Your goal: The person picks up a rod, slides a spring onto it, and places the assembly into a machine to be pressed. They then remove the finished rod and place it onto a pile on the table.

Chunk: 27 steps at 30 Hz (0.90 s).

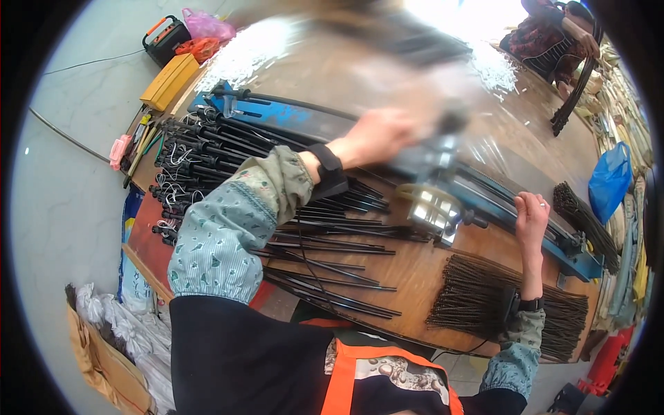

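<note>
My left hand (384,136), wearing a black wrist strap, reaches over a blue metal bench jig (297,117). Its fingers are smeared by motion beside a metal clamp-like machine (436,207), and I cannot see what they hold. My right hand (531,214) is at the right part of the jig's long rail (494,204), fingers curled in; what they hold, if anything, is hidden. Many black rods (332,242) with dark handles and white cords lie left of the machine. Beneath my right forearm lies a bundle of dark, ridged rods (470,294).
Another bundle of dark rods (584,221) lies right of the jig. White small pieces (256,52) are heaped on the table's far side. A yellow box (169,81) sits at the far left. Another person (553,41) holds dark rods at the far right. A blurred dark shape crosses the top.
</note>
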### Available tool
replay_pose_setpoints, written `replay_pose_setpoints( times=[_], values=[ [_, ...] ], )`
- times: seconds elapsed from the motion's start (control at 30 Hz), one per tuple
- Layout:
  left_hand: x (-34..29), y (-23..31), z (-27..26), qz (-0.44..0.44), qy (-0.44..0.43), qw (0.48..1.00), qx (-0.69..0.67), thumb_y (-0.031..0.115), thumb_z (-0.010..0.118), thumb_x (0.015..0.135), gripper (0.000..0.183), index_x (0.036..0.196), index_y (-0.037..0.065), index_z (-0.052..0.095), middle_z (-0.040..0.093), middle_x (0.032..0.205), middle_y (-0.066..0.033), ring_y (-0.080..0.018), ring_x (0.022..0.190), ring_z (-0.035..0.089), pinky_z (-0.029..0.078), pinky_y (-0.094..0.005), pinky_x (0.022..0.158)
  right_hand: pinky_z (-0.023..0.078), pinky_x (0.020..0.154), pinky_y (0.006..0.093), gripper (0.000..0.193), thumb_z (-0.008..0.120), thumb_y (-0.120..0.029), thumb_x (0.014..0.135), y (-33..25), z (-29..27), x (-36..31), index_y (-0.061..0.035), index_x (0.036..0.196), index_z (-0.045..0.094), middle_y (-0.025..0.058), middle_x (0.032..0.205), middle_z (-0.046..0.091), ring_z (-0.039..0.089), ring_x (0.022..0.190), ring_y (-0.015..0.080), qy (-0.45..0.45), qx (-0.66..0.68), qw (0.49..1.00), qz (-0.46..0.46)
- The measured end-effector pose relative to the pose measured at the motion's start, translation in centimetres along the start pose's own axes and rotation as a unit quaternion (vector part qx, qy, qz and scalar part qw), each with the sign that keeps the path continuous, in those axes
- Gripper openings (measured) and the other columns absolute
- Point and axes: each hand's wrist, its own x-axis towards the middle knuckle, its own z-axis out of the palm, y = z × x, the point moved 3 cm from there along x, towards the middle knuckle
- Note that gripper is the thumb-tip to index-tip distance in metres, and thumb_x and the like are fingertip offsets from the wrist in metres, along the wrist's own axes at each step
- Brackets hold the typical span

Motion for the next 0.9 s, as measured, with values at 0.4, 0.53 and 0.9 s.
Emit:
replay_pose_setpoints(
  times=[0.4,0.53,0.9],
  values=[
    [0.4,0.4,1.6,-0.034,-0.075,0.996,0.036,0.023,0.059,0.093,0.016,0.085,0.009,0.061,0.064,0.076,-0.0163,-0.0385,0.075,0.064,0.05,-0.0486,0.063,0.034,0.102,0.0405,0.031,0.07,-0.012,0.083,-4.8,-0.9,-1.4,-0.0084,0.114,0.066,0.0039,0.114,0.07,0.06,0.116,0.025,0.045,-0.106,0.99,-0.078],
    [1.0,0.8,1.6,-0.057,-0.068,0.994,0.064,0.023,0.057,0.094,0.018,0.084,0.007,0.058,0.063,0.076,-0.0187,-0.0413,0.075,0.062,0.048,-0.0493,0.063,0.038,0.09,0.0363,0.033,0.073,-0.013,0.08,-8.0,-0.9,-3.5,-0.0099,0.113,0.066,0.0061,0.104,0.07,0.063,0.099,0.0219,0.068,-0.016,0.995,-0.072],
    [1.0,0.9,2.1,-0.01,-0.063,0.994,0.085,0.022,0.057,0.094,0.015,0.086,0.009,0.056,0.064,0.077,-0.0152,-0.0377,0.075,0.063,0.048,-0.0483,0.064,0.047,0.074,0.0402,0.018,0.067,-0.009,0.086,-7.7,2.5,-4.9,-0.004,0.103,0.065,0.0137,0.086,0.066,0.062,0.085,0.0311,-0.005,0.24,0.97,0.031]
  ],
)
